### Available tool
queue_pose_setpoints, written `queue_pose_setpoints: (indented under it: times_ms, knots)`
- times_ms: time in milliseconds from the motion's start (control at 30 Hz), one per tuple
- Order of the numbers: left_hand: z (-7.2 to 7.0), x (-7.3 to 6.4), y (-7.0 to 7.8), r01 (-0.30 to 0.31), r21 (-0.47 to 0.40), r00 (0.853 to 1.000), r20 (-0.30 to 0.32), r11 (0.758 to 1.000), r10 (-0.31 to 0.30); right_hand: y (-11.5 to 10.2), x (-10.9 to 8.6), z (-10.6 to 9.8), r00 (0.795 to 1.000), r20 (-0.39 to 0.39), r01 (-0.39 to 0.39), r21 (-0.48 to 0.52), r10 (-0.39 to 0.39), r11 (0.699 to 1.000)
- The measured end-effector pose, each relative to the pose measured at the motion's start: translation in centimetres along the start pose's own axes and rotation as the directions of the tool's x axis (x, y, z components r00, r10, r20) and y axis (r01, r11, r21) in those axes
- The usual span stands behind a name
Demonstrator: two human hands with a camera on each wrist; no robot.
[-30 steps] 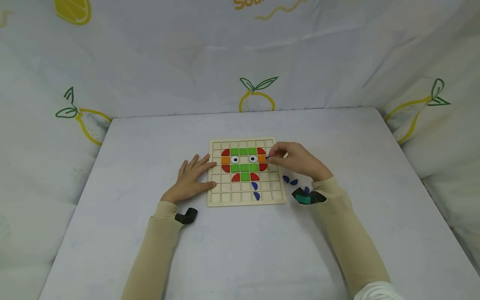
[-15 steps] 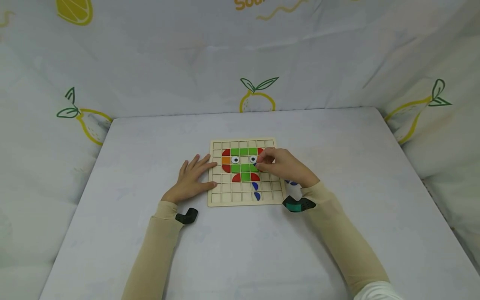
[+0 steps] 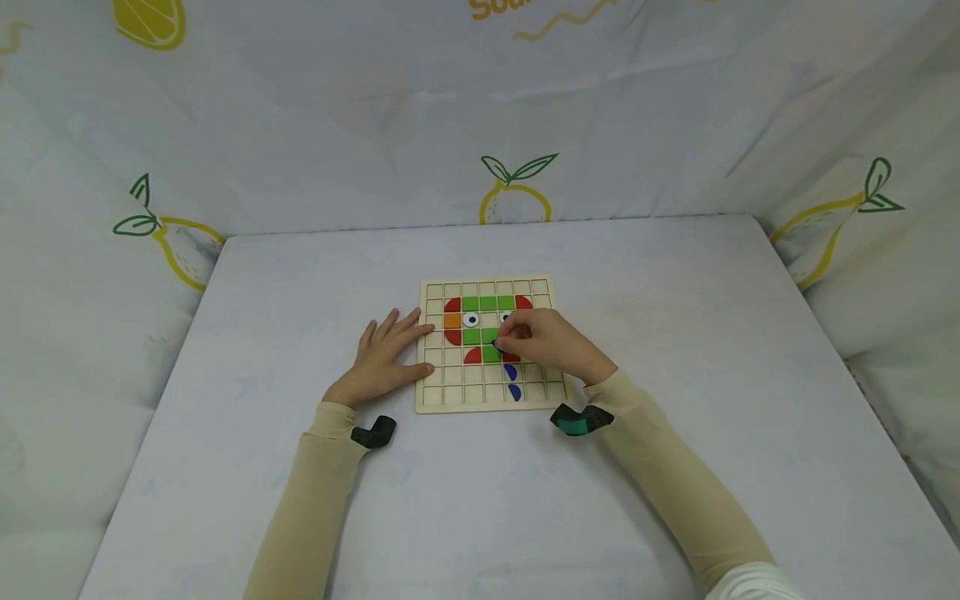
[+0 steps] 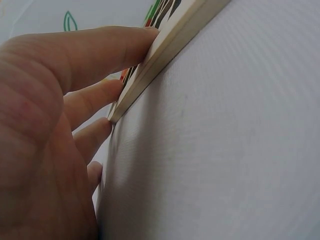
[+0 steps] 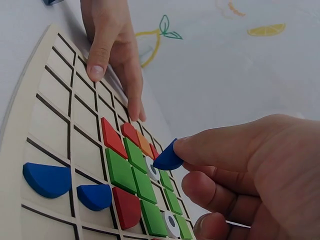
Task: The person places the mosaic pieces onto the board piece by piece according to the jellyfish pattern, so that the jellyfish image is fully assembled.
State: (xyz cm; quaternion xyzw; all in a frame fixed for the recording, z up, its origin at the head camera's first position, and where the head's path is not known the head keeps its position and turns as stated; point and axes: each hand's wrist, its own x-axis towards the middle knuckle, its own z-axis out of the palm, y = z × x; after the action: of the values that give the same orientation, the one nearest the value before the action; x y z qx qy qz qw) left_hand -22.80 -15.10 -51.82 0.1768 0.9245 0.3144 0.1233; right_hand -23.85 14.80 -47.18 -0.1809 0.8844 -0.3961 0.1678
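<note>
A square wooden grid board (image 3: 450,396) lies on the table. My left hand (image 3: 378,358) has its fingers spread, with the thumb and a fingertip over the board's left edge. My right hand (image 3: 553,340) pinches a blue half-round tile (image 5: 169,156) between thumb and finger, above the board's middle. Two more blue half-round tiles, one nearer the edge (image 5: 47,180) and one beside a red tile (image 5: 95,196), sit on the grid. Green square tiles (image 5: 120,170), red rounded tiles (image 3: 453,337), an orange tile (image 3: 452,320) and round eye tiles (image 3: 470,320) form a face-like pattern, partly hidden by my right hand.
The white-covered table (image 3: 465,500) extends around the board. Behind it hangs a white cloth (image 3: 360,150) printed with lemons. Dark devices sit on my left wrist (image 3: 373,432) and right wrist (image 3: 581,420).
My right hand has moved left and toward me over the board, carrying the blue tile. Its arm now hides the loose blue tiles seen right of the board. My left hand has stayed put.
</note>
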Motion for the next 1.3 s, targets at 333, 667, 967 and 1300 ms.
queue_pose_setpoints:
  times_ms: [333, 667, 967, 1300]
  knots:
    - [0.1, 0.2, -0.3, -0.003, 0.020, 1.000, -0.002, 1.000, 0.003, -0.3, 0.2, 1.3, 0.999, 0.039, 0.002, -0.091, 0.001, 0.996]
    - [0.1, 0.2, 0.0, 0.004, 0.024, 1.000, 0.000, 1.000, -0.004, -1.1, 0.1, 2.7, 0.995, 0.015, -0.097, -0.171, 0.101, 0.980]
    - [0.1, 0.1, 0.0, 0.000, 0.020, 1.000, -0.003, 1.000, 0.000, -1.0, 0.0, 3.2, 0.992, 0.038, -0.108, -0.239, 0.121, 0.965]
    - [0.1, 0.2, -0.1, 0.004, 0.028, 1.000, -0.001, 1.000, -0.004, -1.4, -0.4, 3.5, 0.994, 0.001, -0.106, -0.340, 0.113, 0.934]
